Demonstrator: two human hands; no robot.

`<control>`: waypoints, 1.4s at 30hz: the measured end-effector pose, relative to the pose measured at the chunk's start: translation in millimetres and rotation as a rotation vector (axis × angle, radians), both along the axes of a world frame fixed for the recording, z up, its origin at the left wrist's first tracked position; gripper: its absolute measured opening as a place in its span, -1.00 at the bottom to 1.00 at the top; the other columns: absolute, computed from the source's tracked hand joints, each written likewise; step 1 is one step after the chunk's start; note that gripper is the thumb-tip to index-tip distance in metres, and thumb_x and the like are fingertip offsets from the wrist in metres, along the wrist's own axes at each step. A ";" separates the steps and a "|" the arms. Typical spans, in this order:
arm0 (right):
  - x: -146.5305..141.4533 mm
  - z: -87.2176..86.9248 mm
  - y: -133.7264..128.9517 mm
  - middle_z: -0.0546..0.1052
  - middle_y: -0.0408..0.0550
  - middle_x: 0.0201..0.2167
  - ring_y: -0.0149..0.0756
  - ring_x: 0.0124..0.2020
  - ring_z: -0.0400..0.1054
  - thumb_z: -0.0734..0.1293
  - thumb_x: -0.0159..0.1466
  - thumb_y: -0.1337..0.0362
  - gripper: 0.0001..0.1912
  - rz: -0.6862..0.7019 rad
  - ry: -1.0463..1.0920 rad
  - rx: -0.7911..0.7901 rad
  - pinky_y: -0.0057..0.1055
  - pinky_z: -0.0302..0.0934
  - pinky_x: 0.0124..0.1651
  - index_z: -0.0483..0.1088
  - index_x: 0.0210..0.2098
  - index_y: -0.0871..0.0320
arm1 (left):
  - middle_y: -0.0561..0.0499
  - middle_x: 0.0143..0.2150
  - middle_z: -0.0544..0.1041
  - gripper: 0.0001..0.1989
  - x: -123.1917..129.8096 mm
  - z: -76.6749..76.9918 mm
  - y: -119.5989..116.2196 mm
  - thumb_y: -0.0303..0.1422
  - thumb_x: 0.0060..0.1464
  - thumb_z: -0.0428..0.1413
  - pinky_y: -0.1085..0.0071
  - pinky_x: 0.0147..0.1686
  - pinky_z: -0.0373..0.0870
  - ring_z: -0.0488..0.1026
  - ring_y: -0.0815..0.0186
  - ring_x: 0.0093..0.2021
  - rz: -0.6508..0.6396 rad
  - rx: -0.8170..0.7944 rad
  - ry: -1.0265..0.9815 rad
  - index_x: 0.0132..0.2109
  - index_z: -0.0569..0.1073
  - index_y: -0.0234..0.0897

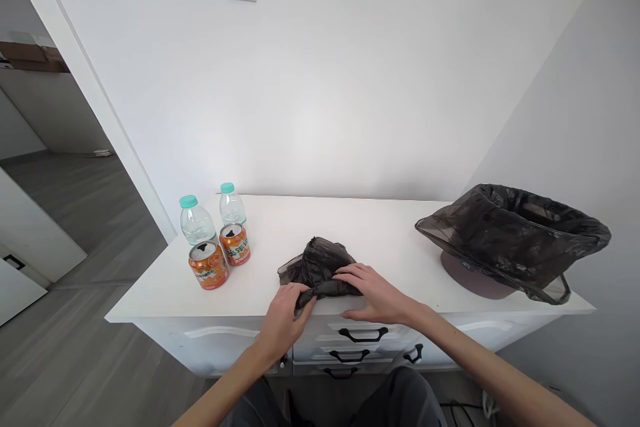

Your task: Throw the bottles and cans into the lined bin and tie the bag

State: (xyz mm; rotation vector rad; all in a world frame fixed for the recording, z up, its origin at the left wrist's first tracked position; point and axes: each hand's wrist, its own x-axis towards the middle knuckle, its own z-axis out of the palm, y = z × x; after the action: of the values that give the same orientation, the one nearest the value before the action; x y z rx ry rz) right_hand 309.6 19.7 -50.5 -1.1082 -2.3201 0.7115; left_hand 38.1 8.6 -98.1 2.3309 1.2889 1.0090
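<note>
A crumpled black plastic bag [325,261] lies near the front edge of the white cabinet top, straight ahead. My left hand [284,320] pinches its near left edge between thumb and fingers, where the plastic is gathered. On the bag's right side rest the stretched fingers of my right hand [373,295]; its thumb is apart from them, lower down by the cabinet's front edge. Part of the plastic under my right fingers is hidden.
Two orange cans [209,267] and two clear bottles with teal caps [197,221] stand at the left. A bin [473,275] lined with a black bag [505,247] is at the right. Below are drawers with black handles [363,335].
</note>
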 end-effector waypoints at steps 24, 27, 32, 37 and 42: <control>-35.6 -30.5 34.5 0.56 0.18 0.00 0.03 0.00 0.44 0.18 0.44 0.21 -0.66 -0.433 -0.067 0.217 -0.11 0.27 0.00 0.40 0.13 0.13 | -0.11 0.47 0.28 -0.45 3.0 5.2 26.2 -0.18 0.44 -0.10 -0.07 0.42 0.12 0.20 0.06 0.46 -0.082 0.230 0.439 0.48 0.14 -0.15; -37.2 -26.9 21.5 0.47 0.20 0.18 0.04 0.25 0.28 0.09 0.48 0.27 -0.60 -0.242 -0.056 0.454 0.03 0.12 0.28 0.39 0.20 0.12 | -0.11 0.49 0.23 -0.43 -0.8 -7.1 31.9 -0.17 0.45 -0.13 -0.06 0.43 0.12 0.14 0.07 0.48 -0.069 0.219 0.452 0.51 0.09 -0.16; -40.1 -44.4 16.0 0.39 0.13 0.32 -0.01 0.38 0.19 0.08 0.52 0.18 -0.54 -0.177 -0.071 0.409 0.10 0.01 0.41 0.30 0.33 0.09 | -0.10 0.51 0.18 -0.40 -5.5 -8.6 34.6 -0.16 0.45 -0.10 -0.05 0.42 0.15 0.11 0.07 0.50 -0.081 0.208 0.483 0.52 0.05 -0.15; -34.7 -70.1 30.7 0.34 0.07 0.38 -0.07 0.42 0.16 0.02 0.55 0.14 -0.49 -0.294 -0.083 0.289 0.12 0.02 0.44 0.26 0.39 0.07 | -0.07 0.51 0.17 -0.37 -22.1 2.5 27.9 -0.14 0.44 -0.08 0.02 0.40 0.20 0.14 0.09 0.48 -0.106 0.192 0.523 0.54 -0.03 -0.09; -42.2 -56.1 19.7 0.14 0.07 0.48 0.01 0.51 -0.05 0.04 0.52 0.24 -0.44 -0.331 -0.091 0.316 0.24 -0.10 0.48 0.10 0.47 0.11 | -0.02 0.51 0.16 -0.36 -37.3 11.3 19.6 -0.15 0.44 -0.07 0.05 0.39 0.22 0.17 0.12 0.47 -0.093 0.181 0.554 0.54 -0.06 -0.03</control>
State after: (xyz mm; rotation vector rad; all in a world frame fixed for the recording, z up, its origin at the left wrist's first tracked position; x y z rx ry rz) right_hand 267.4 39.4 -106.6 -1.3475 -2.1474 0.1677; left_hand 0.9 28.2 -86.8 2.9111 1.2877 0.4746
